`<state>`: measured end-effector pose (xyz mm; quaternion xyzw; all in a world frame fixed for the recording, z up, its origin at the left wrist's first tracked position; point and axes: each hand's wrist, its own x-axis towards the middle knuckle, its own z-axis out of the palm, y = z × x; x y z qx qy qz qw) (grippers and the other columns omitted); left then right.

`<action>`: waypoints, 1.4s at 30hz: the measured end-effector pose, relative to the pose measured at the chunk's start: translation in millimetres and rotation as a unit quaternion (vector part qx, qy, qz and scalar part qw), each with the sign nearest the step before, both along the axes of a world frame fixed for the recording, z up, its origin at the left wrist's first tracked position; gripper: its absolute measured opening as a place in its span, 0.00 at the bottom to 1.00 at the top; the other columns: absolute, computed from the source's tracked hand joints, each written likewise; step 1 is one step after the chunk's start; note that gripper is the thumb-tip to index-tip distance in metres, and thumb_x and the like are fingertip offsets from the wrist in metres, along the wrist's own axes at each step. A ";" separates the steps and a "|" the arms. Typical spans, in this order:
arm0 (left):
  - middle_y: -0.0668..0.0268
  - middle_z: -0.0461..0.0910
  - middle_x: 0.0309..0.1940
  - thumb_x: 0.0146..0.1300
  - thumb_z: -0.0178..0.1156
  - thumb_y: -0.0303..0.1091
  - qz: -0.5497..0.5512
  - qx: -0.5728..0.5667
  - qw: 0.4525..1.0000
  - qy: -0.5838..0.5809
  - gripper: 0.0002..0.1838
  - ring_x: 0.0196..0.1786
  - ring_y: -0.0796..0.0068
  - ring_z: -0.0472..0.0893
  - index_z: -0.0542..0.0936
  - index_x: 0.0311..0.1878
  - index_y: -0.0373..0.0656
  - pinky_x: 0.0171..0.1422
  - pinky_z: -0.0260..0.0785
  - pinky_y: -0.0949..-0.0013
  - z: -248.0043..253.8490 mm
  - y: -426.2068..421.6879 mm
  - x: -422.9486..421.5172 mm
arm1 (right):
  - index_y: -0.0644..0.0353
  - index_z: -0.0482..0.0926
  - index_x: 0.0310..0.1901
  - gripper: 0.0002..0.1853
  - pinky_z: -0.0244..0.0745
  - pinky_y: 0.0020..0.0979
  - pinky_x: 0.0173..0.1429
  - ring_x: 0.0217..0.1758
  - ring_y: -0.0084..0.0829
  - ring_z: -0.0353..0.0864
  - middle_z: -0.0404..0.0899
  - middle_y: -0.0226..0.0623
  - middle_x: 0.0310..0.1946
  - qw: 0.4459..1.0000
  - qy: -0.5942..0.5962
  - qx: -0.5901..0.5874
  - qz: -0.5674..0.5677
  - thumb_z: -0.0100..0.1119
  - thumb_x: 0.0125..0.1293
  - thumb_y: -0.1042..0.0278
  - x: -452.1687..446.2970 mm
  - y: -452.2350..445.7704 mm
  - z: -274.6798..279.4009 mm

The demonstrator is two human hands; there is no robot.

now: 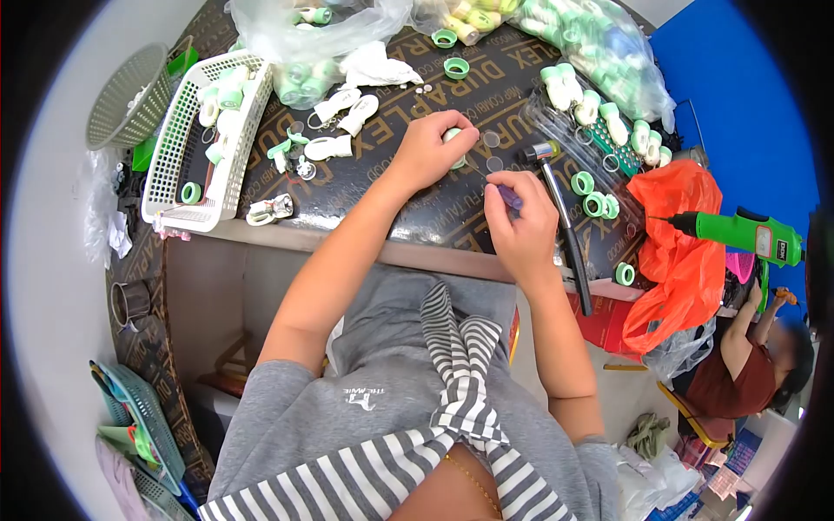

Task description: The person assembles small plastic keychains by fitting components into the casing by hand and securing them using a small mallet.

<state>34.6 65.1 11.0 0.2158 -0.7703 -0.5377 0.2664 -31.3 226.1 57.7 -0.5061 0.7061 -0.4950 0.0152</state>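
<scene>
Over the dark tabletop, my left hand (pixel 424 154) is closed around a small green-and-white plastic part (pixel 458 161), mostly covered by the fingers. My right hand (pixel 526 217) grips the purple handle of a screwdriver (pixel 510 198), whose thin shaft points toward the left hand. Two small clear discs (pixel 493 164) lie on the table between the hands. Just right of them rests a hammer (pixel 565 221) with a black handle. Several white-and-green keychain flashlights (pixel 328 148) are lying to the left of my left hand.
A white basket (pixel 163 165) with flashlight parts stands at the left. Bags of green parts (pixel 599 52) lie at the back. Green rings (pixel 594 205) sit beside the hammer. A green electric screwdriver (pixel 738 234) hangs at the right near an orange bag (pixel 673 243). Another person (pixel 738 365) sits beyond.
</scene>
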 end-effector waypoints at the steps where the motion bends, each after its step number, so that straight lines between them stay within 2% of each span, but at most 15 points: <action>1: 0.65 0.80 0.30 0.59 0.59 0.38 0.000 -0.004 1.000 0.004 0.13 0.36 0.79 0.77 0.79 0.37 0.36 0.42 0.68 0.74 -0.3 -0.5 -0.7 | 0.63 0.76 0.34 0.05 0.69 0.32 0.30 0.26 0.36 0.74 0.74 0.39 0.27 1.000 0.002 -0.005 0.001 0.59 0.56 0.77 -0.4 -1.4 0.9; 2: 0.55 0.79 0.29 0.56 0.59 0.40 0.014 -0.010 1.000 0.024 0.14 0.33 0.64 0.79 0.79 0.34 0.37 0.40 0.69 0.67 -0.4 0.7 -1.7 | 0.63 0.76 0.34 0.05 0.69 0.32 0.31 0.26 0.37 0.74 0.74 0.39 0.26 1.000 0.001 0.000 0.008 0.59 0.55 0.77 -1.2 -2.7 1.5; 4: 0.55 0.79 0.30 0.57 0.59 0.40 0.009 -0.012 1.000 0.024 0.13 0.33 0.64 0.79 0.79 0.33 0.37 0.40 0.69 0.66 -1.7 -0.6 -2.8 | 0.62 0.76 0.34 0.05 0.71 0.35 0.34 0.29 0.40 0.75 0.73 0.40 0.27 0.999 0.012 0.010 0.038 0.58 0.55 0.76 -6.1 -5.3 3.6; 5: 0.65 0.80 0.29 0.60 0.56 0.37 -0.002 -0.017 1.000 0.015 0.12 0.35 0.79 0.76 0.79 0.34 0.36 0.41 0.67 0.74 -2.7 -0.7 -2.3 | 0.62 0.76 0.34 0.05 0.71 0.35 0.34 0.29 0.40 0.75 0.73 0.40 0.27 0.999 0.013 0.008 0.036 0.58 0.55 0.76 -9.2 -6.1 6.1; 10: 0.66 0.78 0.25 0.59 0.51 0.35 -0.056 0.066 0.996 0.020 0.12 0.32 0.79 0.75 0.78 0.31 0.36 0.39 0.67 0.74 -1.0 -3.7 -2.5 | 0.62 0.75 0.34 0.05 0.71 0.38 0.40 0.36 0.45 0.76 0.75 0.43 0.31 0.979 0.003 0.166 0.116 0.57 0.57 0.73 -28.2 -18.9 38.2; 18: 0.69 0.74 0.23 0.59 0.47 0.34 -0.126 0.125 0.984 0.029 0.12 0.28 0.81 0.71 0.78 0.36 0.38 0.34 0.64 0.75 -1.8 -10.1 -5.3 | 0.64 0.76 0.36 0.05 0.71 0.34 0.34 0.29 0.40 0.77 0.76 0.43 0.28 0.980 0.061 0.113 0.154 0.57 0.60 0.72 -39.2 -41.6 32.8; 20: 0.69 0.74 0.27 0.60 0.46 0.35 -0.156 0.142 0.977 0.020 0.14 0.31 0.80 0.71 0.78 0.40 0.38 0.37 0.64 0.75 -0.9 -13.6 -6.7 | 0.64 0.76 0.36 0.06 0.71 0.32 0.34 0.27 0.38 0.77 0.77 0.43 0.26 0.979 0.049 0.114 0.161 0.57 0.60 0.71 -45.1 -41.6 32.8; 22: 0.69 0.74 0.33 0.61 0.46 0.35 -0.208 0.058 0.974 0.065 0.14 0.36 0.79 0.71 0.78 0.42 0.38 0.42 0.64 0.74 -0.4 -13.8 -8.4 | 0.64 0.76 0.36 0.06 0.71 0.31 0.34 0.27 0.35 0.77 0.77 0.42 0.26 0.976 0.035 0.152 0.154 0.57 0.61 0.71 -45.4 -39.2 36.2; 23: 0.68 0.75 0.38 0.62 0.46 0.35 -0.228 0.138 0.964 0.010 0.15 0.41 0.79 0.71 0.78 0.44 0.39 0.47 0.64 0.73 1.1 -16.8 -6.3 | 0.64 0.76 0.36 0.06 0.71 0.30 0.34 0.26 0.33 0.77 0.78 0.42 0.25 0.973 0.020 0.171 0.154 0.56 0.61 0.71 -47.1 -40.6 38.5; 30: 0.68 0.77 0.45 0.62 0.46 0.33 -0.151 0.204 0.967 0.025 0.16 0.48 0.79 0.73 0.76 0.49 0.37 0.54 0.62 0.76 20.9 -9.2 0.1 | 0.65 0.76 0.37 0.08 0.72 0.32 0.35 0.28 0.36 0.78 0.79 0.44 0.27 0.965 0.044 0.188 0.178 0.55 0.62 0.69 -53.5 -52.3 45.9; 33: 0.61 0.78 0.40 0.56 0.51 0.32 -0.132 0.090 0.987 0.015 0.17 0.47 0.75 0.75 0.76 0.48 0.36 0.51 0.66 0.71 19.8 -7.8 9.3 | 0.65 0.75 0.37 0.08 0.73 0.37 0.38 0.33 0.46 0.80 0.79 0.48 0.29 0.962 0.048 0.212 0.165 0.55 0.62 0.68 -49.1 -54.7 47.5; 34: 0.56 0.78 0.38 0.53 0.55 0.32 -0.098 -0.002 0.995 -0.030 0.17 0.45 0.66 0.76 0.75 0.46 0.35 0.49 0.68 0.66 36.0 5.8 12.0 | 0.65 0.74 0.37 0.08 0.72 0.40 0.40 0.34 0.49 0.79 0.79 0.50 0.29 0.965 0.044 0.211 0.150 0.56 0.61 0.68 -47.5 -53.5 46.6; 35: 0.53 0.78 0.39 0.54 0.56 0.33 -0.005 -0.082 0.996 0.033 0.15 0.45 0.56 0.76 0.76 0.44 0.35 0.49 0.68 0.62 24.8 18.7 7.2 | 0.65 0.73 0.36 0.09 0.72 0.44 0.41 0.36 0.53 0.77 0.78 0.52 0.29 0.967 0.043 0.206 0.141 0.56 0.60 0.69 -45.1 -55.4 47.0; 39: 0.53 0.76 0.35 0.58 0.56 0.32 0.036 -0.140 0.986 0.089 0.12 0.44 0.51 0.74 0.76 0.42 0.35 0.49 0.66 0.58 22.4 31.4 1.3 | 0.65 0.69 0.43 0.15 0.72 0.43 0.43 0.39 0.52 0.78 0.78 0.51 0.33 0.970 0.063 0.192 0.134 0.58 0.60 0.65 -45.2 -49.5 50.4; 42: 0.52 0.75 0.35 0.59 0.57 0.31 0.026 -0.177 0.979 0.095 0.10 0.43 0.50 0.73 0.75 0.40 0.34 0.49 0.66 0.58 14.1 31.7 -2.4 | 0.64 0.70 0.47 0.21 0.72 0.37 0.41 0.37 0.42 0.78 0.76 0.46 0.32 0.977 -0.040 0.181 0.103 0.62 0.58 0.59 -52.9 -26.4 54.0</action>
